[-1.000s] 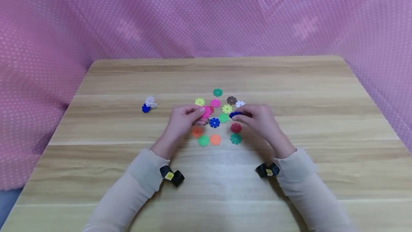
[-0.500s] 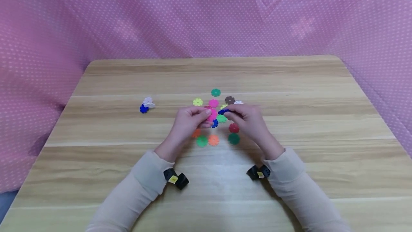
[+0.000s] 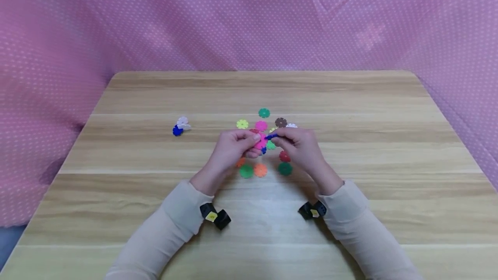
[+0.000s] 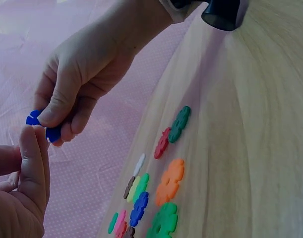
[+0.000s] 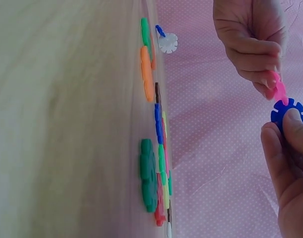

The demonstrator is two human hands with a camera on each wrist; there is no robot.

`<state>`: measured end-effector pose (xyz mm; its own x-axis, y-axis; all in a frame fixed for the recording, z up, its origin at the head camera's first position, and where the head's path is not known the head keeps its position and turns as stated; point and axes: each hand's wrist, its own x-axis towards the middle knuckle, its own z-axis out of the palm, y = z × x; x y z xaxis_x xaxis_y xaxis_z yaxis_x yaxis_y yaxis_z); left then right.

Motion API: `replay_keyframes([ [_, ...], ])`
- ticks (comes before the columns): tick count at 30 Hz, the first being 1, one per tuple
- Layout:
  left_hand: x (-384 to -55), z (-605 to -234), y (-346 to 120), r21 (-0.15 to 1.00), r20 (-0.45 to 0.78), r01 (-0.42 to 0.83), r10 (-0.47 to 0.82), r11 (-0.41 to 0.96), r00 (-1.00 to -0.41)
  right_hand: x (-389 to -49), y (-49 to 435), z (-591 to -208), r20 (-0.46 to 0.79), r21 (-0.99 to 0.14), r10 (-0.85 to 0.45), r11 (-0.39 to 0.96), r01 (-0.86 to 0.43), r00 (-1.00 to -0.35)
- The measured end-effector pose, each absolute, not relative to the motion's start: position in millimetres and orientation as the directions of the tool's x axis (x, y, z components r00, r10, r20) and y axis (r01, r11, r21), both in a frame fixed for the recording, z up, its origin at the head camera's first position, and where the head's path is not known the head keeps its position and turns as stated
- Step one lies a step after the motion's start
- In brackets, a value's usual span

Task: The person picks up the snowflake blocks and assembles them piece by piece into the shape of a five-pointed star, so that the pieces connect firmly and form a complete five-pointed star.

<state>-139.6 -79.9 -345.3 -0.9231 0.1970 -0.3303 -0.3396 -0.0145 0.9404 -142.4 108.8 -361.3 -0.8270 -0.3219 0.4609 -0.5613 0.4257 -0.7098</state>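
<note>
Over the middle of the table, my left hand [image 3: 235,147] pinches a pink notched plastic disc [image 3: 260,142] between thumb and fingers. My right hand [image 3: 302,149] holds a blue notched disc [image 5: 279,115] by its edge, thumb on its face. In the right wrist view the pink disc's rim meets a slot in the blue disc's rim, the two set at an angle. Seen from the left wrist, the left fingers hide the pink disc. Beneath the hands lie loose discs, among them a blue one [image 4: 139,209], an orange one [image 3: 260,170] and a dark green one [image 3: 285,168].
Left of the hands on the wooden table [image 3: 140,211] sits a joined cluster of white discs [image 3: 183,121] and a blue disc [image 3: 177,130]. Farther back lie green [image 3: 264,112], yellow [image 3: 242,123] and brown [image 3: 281,122] discs. A pink dotted cloth [image 3: 249,20] hangs behind.
My right hand has moved left with the blue disc, and my left hand slightly right with the pink disc. The two discs, apart before, now meet at their rims.
</note>
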Motion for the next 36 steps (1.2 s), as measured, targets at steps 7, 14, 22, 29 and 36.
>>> replay_keyframes([
  [7, -139, -342, -80, 0.934, -0.343, -0.357, 0.217, -0.027, -0.914, -143, 105, -361, 0.516, -0.7, -0.346, 0.358, -0.619, -0.783],
  [14, -141, -341, -79, 0.927, -0.361, -0.375, 0.209, -0.029, -0.909, -143, 104, -362, 0.501, -0.691, -0.339, 0.398, -0.603, -0.797],
  [22, -142, -343, -83, 0.926, -0.366, -0.376, 0.211, -0.01, -0.906, -143, 104, -362, 0.486, -0.705, -0.339, 0.391, -0.591, -0.805],
  [29, -143, -345, -86, 0.93, -0.352, -0.365, 0.185, -0.041, -0.918, -145, 108, -360, 0.422, -0.728, -0.325, 0.435, -0.53, -0.846],
  [36, -142, -345, -95, 0.92, -0.385, -0.391, 0.122, -0.024, -0.915, -146, 118, -356, 0.283, -0.786, -0.293, 0.475, -0.396, -0.913],
])
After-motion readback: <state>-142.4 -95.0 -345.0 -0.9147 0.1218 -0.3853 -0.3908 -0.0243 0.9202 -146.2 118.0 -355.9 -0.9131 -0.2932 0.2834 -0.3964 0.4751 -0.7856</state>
